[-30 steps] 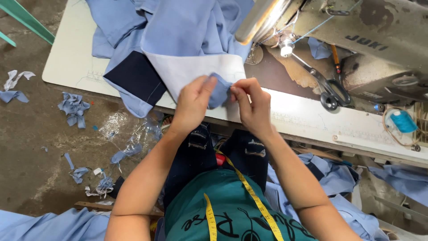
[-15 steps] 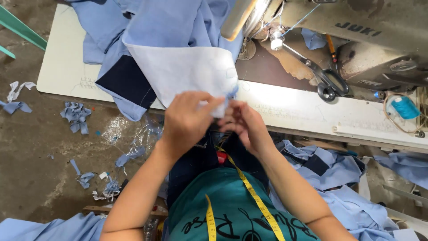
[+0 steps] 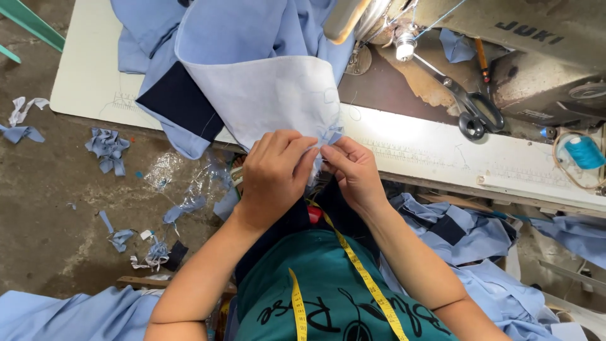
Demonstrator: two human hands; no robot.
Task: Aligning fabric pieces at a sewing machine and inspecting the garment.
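Observation:
My left hand (image 3: 274,178) and my right hand (image 3: 353,172) meet at the near edge of the sewing table (image 3: 416,148). Both pinch the lower corner of a white-lined panel (image 3: 271,98) that belongs to a light blue garment (image 3: 252,28) with a dark navy patch (image 3: 180,104). The panel hangs over the table edge toward me. A yellow measuring tape (image 3: 363,278) drapes over my green shirt. The fingertips hide the exact corner they grip.
A sewing machine (image 3: 536,44) stands at the back right, with black-handled scissors (image 3: 470,110) on its base and a blue thread spool (image 3: 584,151) at the far right. Blue fabric scraps (image 3: 108,158) litter the floor on the left. More blue garments (image 3: 467,237) pile under the table.
The white panel has been unfolded and pulled toward me. My hands dropped from above the table to its near edge and shifted onto the panel's lower corner.

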